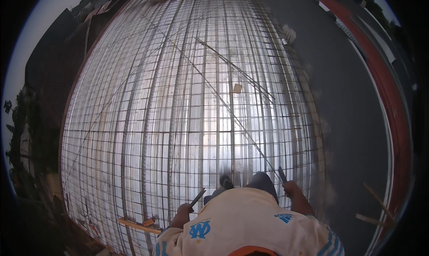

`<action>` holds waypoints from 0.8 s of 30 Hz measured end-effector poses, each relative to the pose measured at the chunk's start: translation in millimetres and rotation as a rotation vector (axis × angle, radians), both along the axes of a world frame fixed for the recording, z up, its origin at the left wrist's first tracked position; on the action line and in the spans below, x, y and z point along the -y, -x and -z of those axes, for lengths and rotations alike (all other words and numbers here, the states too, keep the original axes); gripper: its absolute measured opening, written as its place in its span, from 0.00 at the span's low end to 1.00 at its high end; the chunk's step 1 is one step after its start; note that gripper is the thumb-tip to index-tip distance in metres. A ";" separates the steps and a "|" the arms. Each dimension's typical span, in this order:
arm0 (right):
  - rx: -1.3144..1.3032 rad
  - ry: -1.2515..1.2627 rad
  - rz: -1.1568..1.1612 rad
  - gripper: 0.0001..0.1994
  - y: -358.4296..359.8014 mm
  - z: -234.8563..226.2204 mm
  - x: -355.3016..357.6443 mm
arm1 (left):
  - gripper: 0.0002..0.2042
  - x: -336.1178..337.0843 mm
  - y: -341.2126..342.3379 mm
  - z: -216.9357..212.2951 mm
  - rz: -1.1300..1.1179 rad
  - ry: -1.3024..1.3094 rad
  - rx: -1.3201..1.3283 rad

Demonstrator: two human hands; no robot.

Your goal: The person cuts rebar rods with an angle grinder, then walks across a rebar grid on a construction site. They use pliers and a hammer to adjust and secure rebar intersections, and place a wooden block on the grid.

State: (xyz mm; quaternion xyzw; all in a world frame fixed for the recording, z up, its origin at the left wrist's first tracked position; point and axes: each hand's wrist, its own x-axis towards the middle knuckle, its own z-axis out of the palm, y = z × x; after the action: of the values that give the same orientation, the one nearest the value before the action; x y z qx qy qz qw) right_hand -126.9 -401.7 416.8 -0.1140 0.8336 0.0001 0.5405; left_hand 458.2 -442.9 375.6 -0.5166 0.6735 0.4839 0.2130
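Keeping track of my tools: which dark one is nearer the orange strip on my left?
The tool in your left hand; the other tool, in your right hand, is farther from the strip.

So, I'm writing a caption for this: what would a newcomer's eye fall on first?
A wide grid of metal bars over a pale surface fills the middle. Near the bottom, either side of a white shirt, the left grip holds a dark tool and the right grip another. An orange plank lies at lower left.
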 end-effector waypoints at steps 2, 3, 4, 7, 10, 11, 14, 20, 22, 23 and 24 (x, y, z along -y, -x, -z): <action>0.016 -0.019 -0.030 0.11 -1.9 5.4 5.7 | 0.17 10.0 -7.2 2.3 -0.015 -0.065 0.081; 0.020 -0.027 -0.038 0.11 -2.3 9.2 6.2 | 0.17 17.2 -6.0 4.0 -0.034 -0.075 0.109; 0.038 -0.034 -0.050 0.11 -5.6 10.4 8.3 | 0.18 23.0 -7.6 3.0 -0.060 -0.083 0.144; 0.073 -0.067 -0.063 0.11 -3.3 6.6 18.1 | 0.20 49.1 33.7 -59.0 -0.324 -0.059 0.239; 0.114 -0.076 -0.118 0.11 -2.7 18.4 59.7 | 0.20 67.2 50.8 -90.5 -0.553 -0.088 0.275; 0.121 -0.074 -0.132 0.11 -1.2 20.2 77.0 | 0.20 72.8 52.5 -85.7 -0.588 -0.103 0.271; 0.155 -0.059 -0.181 0.11 5.0 33.0 135.9 | 0.20 93.7 58.4 -74.3 -0.686 -0.132 0.280; 0.224 0.061 -0.297 0.10 14.2 31.4 308.6 | 0.21 114.4 63.4 -46.8 -0.885 -0.213 0.258; 0.255 0.114 -0.230 0.11 27.5 53.1 367.8 | 0.22 112.4 62.6 -19.6 -0.901 -0.280 0.322; 0.197 0.199 -0.295 0.10 17.9 40.3 398.8 | 0.24 109.5 62.6 -3.7 -0.911 -0.320 0.369; 0.156 0.179 -0.311 0.10 13.2 23.0 430.0 | 0.22 112.2 66.1 2.0 -0.923 -0.278 0.359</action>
State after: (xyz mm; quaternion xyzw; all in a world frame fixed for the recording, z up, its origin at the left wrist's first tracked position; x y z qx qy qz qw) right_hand -140.1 -831.6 393.8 -0.2887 0.7581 0.0008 0.5848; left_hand 392.1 -555.1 373.6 -0.8019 0.2575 0.5159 0.1562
